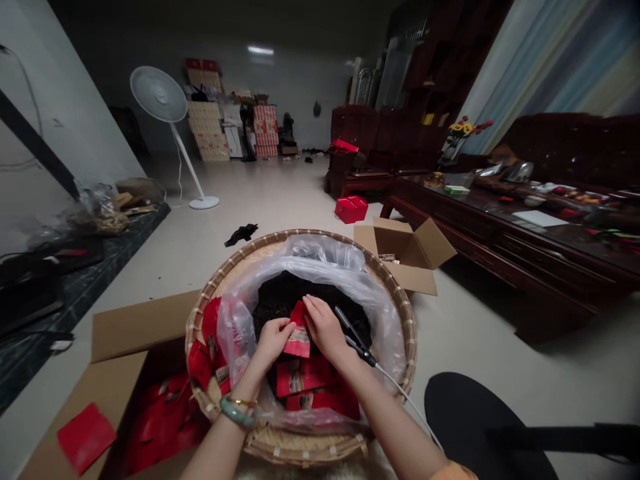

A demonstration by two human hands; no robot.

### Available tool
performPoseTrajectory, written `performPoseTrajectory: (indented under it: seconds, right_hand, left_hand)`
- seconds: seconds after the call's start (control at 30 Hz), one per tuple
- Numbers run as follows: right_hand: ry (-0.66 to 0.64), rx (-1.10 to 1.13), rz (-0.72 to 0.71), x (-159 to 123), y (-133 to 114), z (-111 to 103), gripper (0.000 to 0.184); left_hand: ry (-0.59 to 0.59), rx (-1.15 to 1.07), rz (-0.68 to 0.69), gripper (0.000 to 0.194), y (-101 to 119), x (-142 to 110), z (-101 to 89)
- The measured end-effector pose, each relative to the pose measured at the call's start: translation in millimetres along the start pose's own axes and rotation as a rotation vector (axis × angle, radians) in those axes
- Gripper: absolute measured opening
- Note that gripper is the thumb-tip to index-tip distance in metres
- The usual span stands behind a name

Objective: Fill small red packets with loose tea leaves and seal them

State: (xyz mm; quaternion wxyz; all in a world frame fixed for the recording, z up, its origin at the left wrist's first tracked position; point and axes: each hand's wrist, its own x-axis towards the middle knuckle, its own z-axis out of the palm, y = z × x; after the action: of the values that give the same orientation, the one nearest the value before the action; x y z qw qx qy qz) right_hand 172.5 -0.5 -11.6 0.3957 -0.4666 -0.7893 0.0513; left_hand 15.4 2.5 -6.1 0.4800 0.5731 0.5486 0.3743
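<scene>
Two hands (299,327) | both grips pinching one red packet (299,343) | one bamboo basket (400,313) beneath

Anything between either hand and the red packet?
Nothing visible. The left hand and right hand both touch the red packet directly. The corded black tool lies along the right hand's outer side, not between hand and packet.

A red printed packet (298,340), probably foil, stands upright above dark loose leaves (280,297).
</scene>
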Motion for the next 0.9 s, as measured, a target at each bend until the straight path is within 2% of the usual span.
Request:
performPoseTrajectory:
  seconds: [0.2, 0.33, 0.43, 0.53, 0.63, 0.77, 0.83, 0.9]
  right_hand:
    - [0.059, -0.015, 0.006, -17, -1, 4, 0.043]
    - [0.072, -0.003, -0.036, -19, -1, 10, 0.044]
    - [0.087, 0.015, -0.072, -20, 1, 16, 0.042]
    - [0.105, 0.027, -0.042, -19, 4, 17, 0.039]
    - [0.1, 0.036, -0.006, -14, 6, 12, 0.033]
    - [0.118, -0.036, 0.082, -4, 4, 1, 0.016]
    - [0.081, -0.072, 0.075, 2, 1, -6, 0.016]
    - [-0.004, -0.027, 0.018, 5, 0, -12, 0.021]
  left_hand:
    - [-0.011, -0.184, -0.072, 0.031, 2, -15, 8.1]
    - [-0.009, -0.171, -0.059, 0.034, 1, -16, 5.4]
    - [-0.012, -0.111, -0.024, 0.035, -1, -13, 1.4]
    - [-0.013, -0.021, 0.035, 0.034, -4, -9, -1.1]
    - [-0.018, 0.085, 0.083, 0.034, -3, -7, -2.0]
    - [0.001, 0.316, 0.177, 0.029, 3, -10, -3.1]
    - [0.006, 0.4, 0.216, 0.026, 6, -13, -4.2]
    - [0.008, 0.394, 0.208, 0.025, 7, -15, -5.6]
